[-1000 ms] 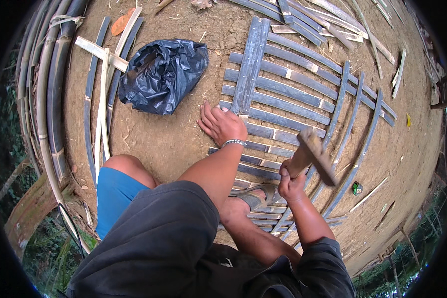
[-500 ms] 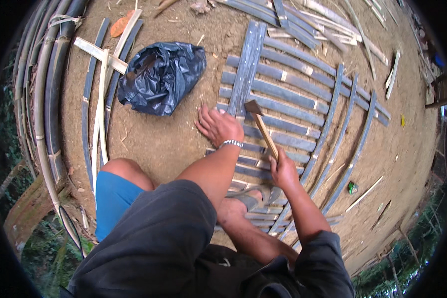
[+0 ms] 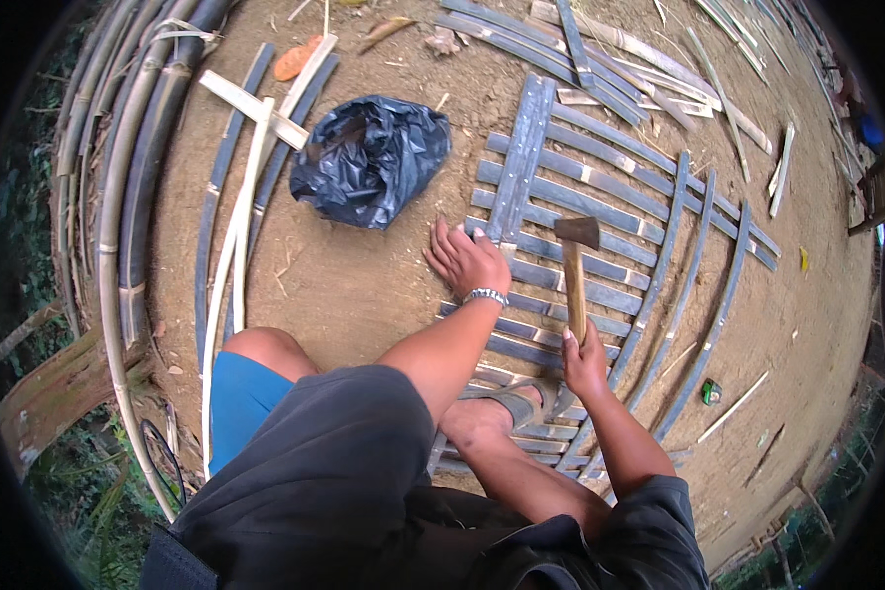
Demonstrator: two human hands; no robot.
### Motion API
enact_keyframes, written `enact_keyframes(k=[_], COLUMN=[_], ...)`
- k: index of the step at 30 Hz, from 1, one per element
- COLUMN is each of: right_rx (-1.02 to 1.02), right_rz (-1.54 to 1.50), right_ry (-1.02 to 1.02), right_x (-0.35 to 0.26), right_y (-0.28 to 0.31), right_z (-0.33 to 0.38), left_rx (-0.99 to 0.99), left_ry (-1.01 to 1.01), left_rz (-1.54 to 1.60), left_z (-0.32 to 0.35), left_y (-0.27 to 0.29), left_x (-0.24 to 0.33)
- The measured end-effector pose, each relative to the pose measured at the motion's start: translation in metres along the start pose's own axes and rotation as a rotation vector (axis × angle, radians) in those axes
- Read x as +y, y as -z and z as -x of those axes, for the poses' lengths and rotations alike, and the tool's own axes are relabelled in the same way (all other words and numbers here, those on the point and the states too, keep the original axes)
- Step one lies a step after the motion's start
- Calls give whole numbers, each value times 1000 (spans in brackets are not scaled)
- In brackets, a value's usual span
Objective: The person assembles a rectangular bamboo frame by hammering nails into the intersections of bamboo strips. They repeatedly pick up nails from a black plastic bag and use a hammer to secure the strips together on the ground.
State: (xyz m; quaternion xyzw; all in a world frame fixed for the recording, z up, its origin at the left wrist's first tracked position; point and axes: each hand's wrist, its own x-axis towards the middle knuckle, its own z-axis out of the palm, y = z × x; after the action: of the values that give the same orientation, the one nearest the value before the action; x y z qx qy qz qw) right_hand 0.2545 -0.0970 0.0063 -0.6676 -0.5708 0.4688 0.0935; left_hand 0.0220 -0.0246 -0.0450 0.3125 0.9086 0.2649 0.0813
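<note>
Slat frame [image 3: 597, 207] on the dirt, directly under the hands. Left hand [image 3: 470, 264] at frame's left edge, palm down, fingers spread, by the near end of the nailed board [image 3: 521, 157] that crosses the slats. Can't tell if it's pinching anything small. Right hand [image 3: 586, 366] wrapped round the hammer [image 3: 575, 285] handle, over the frame's middle; head points to the frame's far end. Sandal [image 3: 516, 405] at frame's near part. Black bag [image 3: 369, 162] left of frame, crossed strips [image 3: 247, 197] farther left, poles [image 3: 159, 147] beyond those. Green case [image 3: 711, 392] right of frame.
</note>
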Motion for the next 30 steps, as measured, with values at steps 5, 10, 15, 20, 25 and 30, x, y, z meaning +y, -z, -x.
enact_keyframes(k=[5,10,15,20,25,30], right_rx=[16,84,84,65,37,16], right_rz=[-328,-273,-297,-329,-277,-207], right_ry=[-165,-46,-82,-97,-102,-87], right_x=[-20,-15,-33,-25,-34,-39], right_y=[-4,4,20,22,26,32], right_z=[1,-7,-3,3,9,13], left_rx=[141,293,-175,-307,-339,-372], left_ry=[-495,170,-252,-376,-362,-535], left_rz=[584,533,-198,-454,-427,-444], left_z=[-48,-207,-249,-246,-256,-273], left_y=[70,102,85,88,93,101], left_x=[14,-13,-56,-35,-38,-47])
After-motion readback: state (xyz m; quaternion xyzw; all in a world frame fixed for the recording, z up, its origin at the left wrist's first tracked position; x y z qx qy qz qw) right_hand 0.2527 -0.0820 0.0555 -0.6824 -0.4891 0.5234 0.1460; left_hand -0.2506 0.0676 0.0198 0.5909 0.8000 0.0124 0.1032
